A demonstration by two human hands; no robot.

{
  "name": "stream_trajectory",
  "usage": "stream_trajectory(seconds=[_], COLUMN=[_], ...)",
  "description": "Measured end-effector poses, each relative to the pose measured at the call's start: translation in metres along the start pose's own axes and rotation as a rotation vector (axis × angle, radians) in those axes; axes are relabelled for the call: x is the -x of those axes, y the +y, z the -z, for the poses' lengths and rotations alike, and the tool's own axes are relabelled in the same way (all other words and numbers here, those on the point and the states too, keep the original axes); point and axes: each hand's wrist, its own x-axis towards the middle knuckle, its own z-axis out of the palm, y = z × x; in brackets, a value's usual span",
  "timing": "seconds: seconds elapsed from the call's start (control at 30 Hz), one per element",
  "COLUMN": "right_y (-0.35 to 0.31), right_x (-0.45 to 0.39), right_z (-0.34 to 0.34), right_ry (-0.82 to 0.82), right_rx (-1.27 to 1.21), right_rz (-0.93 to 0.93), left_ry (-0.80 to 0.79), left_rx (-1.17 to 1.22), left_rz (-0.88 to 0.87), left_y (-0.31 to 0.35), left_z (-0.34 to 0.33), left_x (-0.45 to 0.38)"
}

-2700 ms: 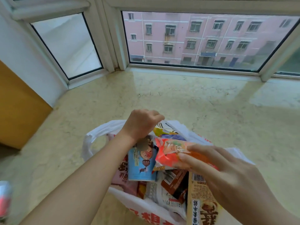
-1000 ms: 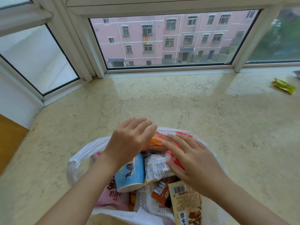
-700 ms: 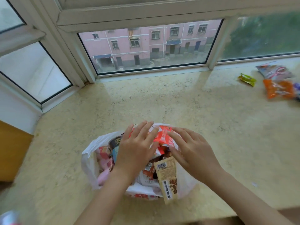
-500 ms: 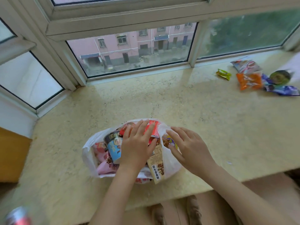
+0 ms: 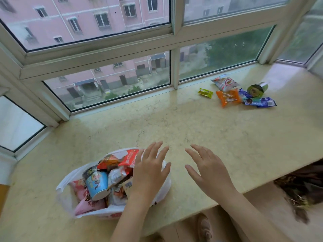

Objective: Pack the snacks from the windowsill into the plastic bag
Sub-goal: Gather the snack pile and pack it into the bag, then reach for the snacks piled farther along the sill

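Both hands have lifted off the snacks since before. Now the left hand [image 5: 150, 173] is flat over the plastic bag [image 5: 70, 182], the right hand [image 5: 208, 168] spread over the windowsill [image 5: 174, 123], both holding nothing. Other snacks [image 5: 229, 97] lie far right.

Place looks like home, room in upper-floor flat. Landmark: wide marble windowsill [image 5: 174, 123] of bay window. Behind windowsill, white window frames [image 5: 173, 41], panes on three sides. Beyond glass, pink apartment block [image 5: 87, 20] seen from above, with ground-level doors and green trees. On windowsill, near front edge, plastic bag [image 5: 70, 182] full of packaged snacks; far right on windowsill, more loose snack packets [image 5: 229, 96].
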Motion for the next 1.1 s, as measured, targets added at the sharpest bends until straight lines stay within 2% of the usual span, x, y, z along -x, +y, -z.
stream_trajectory(seconds=[0.23, 0.4, 0.83, 1.1], right_y=[0.086, 0.138, 0.205, 0.287], right_x=[-0.011, -0.010, -0.036, -0.077], right_z=[0.050, 0.067, 0.086, 0.084], right_ry=[0.047, 0.044, 0.091, 0.063], right_rx=[0.067, 0.104, 0.124, 0.164], right_rz=[-0.035, -0.084, -0.268, -0.302], left_ry=[0.054, 0.038, -0.049, -0.114], left_rx=[0.051, 0.072, 0.119, 0.124], left_rz=[-0.027, -0.064, -0.206, -0.210], left_y=[0.080, 0.129, 0.172, 0.206], left_z=[-0.024, -0.037, -0.080, -0.135], left_x=[-0.060, -0.088, -0.160, -0.224])
